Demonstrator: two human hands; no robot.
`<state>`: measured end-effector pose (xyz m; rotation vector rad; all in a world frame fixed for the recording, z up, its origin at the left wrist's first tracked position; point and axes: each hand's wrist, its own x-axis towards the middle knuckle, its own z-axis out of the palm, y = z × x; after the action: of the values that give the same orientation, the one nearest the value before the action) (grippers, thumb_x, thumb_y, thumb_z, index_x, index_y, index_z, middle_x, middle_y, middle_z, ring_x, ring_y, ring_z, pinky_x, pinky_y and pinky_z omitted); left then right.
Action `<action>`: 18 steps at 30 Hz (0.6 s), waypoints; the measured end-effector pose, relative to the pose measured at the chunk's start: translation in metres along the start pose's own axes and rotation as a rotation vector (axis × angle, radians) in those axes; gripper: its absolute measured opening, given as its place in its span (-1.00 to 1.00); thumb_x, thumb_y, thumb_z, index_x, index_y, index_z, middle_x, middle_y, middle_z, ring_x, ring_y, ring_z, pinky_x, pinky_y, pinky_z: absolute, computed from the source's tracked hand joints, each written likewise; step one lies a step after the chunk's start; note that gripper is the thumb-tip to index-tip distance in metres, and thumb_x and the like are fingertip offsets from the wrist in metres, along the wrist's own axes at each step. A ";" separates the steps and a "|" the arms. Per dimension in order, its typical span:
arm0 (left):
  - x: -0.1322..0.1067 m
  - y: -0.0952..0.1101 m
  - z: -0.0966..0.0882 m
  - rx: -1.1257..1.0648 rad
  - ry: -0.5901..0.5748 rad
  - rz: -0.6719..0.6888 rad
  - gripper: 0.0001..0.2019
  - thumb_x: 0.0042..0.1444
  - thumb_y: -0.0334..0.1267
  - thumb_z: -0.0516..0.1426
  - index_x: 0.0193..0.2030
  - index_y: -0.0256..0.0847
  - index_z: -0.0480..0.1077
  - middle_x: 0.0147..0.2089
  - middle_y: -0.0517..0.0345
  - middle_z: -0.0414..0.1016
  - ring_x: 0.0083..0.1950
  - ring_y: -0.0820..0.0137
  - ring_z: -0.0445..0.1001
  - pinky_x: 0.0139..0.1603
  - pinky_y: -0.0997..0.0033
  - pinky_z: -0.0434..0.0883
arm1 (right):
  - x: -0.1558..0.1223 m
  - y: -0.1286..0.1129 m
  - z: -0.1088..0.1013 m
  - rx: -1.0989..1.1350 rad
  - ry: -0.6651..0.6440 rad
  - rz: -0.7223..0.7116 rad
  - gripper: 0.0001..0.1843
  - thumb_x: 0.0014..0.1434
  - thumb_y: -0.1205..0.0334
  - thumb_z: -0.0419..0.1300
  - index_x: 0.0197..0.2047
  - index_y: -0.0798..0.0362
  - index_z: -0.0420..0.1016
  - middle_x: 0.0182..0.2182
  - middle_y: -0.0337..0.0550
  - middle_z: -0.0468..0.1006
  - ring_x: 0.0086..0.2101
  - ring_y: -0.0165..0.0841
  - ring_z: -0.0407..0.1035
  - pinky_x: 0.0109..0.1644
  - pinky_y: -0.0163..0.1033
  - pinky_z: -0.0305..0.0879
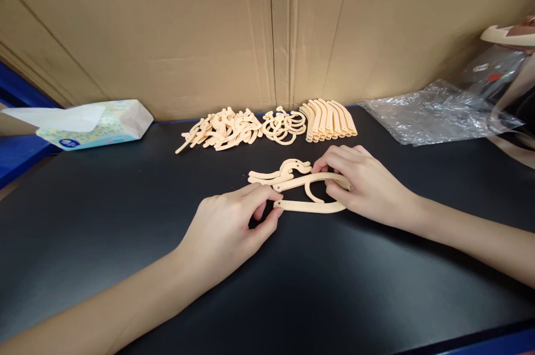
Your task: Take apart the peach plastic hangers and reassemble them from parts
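My left hand (234, 227) is closed in a pinch at the holed left end of a beige plastic hanger arm (309, 207), the lower of two curved strips. Around the right ends of both strips, my right hand (359, 182) is closed; its fingers partly hide where they meet. The upper hanger arm (298, 181) runs roughly alongside, its left end apart from the lower one. Between the two shows a curved hook piece (310, 192). Just behind them lie more loose beige pieces (267, 176), including a hook (292, 164) beside my right fingertips.
Along the back of the black table (125, 221) are a heap of short arms (229, 129), a pile of hooks (284, 123) and a neat row of hanger arms (330, 120). A tissue pack (108, 123) lies left, clear plastic bags (434, 112) right. Cardboard (188, 26) stands behind.
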<state>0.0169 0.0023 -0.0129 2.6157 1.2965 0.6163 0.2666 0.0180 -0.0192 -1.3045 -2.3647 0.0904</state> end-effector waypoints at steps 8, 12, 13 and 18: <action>-0.001 0.002 -0.001 -0.001 -0.002 0.020 -0.92 0.18 -0.30 0.14 -0.22 -0.11 0.47 -0.50 0.41 0.31 -0.57 0.59 0.23 -0.51 0.55 0.14 | 0.000 -0.001 -0.001 0.006 -0.026 0.021 -0.79 0.10 0.45 0.05 -0.21 0.03 0.38 -0.23 -0.18 0.51 -0.24 -0.29 0.37 -0.12 -0.12 0.13; -0.002 0.002 -0.001 0.000 -0.003 0.013 -0.92 0.18 -0.30 0.15 -0.21 -0.10 0.47 -0.48 0.40 0.32 -0.56 0.59 0.24 -0.50 0.55 0.15 | 0.000 -0.001 -0.002 0.005 -0.029 0.026 -0.78 0.10 0.45 0.04 -0.21 0.04 0.39 -0.23 -0.18 0.51 -0.24 -0.29 0.37 -0.12 -0.12 0.13; -0.002 0.002 -0.001 -0.001 -0.004 0.012 -0.92 0.18 -0.30 0.15 -0.21 -0.10 0.47 -0.47 0.40 0.32 -0.56 0.59 0.24 -0.50 0.55 0.15 | 0.000 -0.001 -0.002 0.002 -0.029 0.025 -0.78 0.10 0.45 0.04 -0.21 0.04 0.40 -0.24 -0.19 0.50 -0.24 -0.30 0.37 -0.12 -0.12 0.13; -0.001 0.002 0.001 0.000 -0.001 0.015 -0.94 0.18 -0.29 0.15 -0.23 -0.12 0.45 -0.45 0.39 0.32 -0.56 0.59 0.23 -0.51 0.56 0.16 | 0.000 -0.001 -0.001 -0.005 -0.021 0.024 -0.78 0.10 0.43 0.05 -0.20 0.04 0.40 -0.24 -0.19 0.50 -0.25 -0.30 0.37 -0.12 -0.12 0.13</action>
<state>0.0185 0.0005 -0.0130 2.6272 1.2782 0.6179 0.2666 0.0174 -0.0177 -1.3406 -2.3685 0.1067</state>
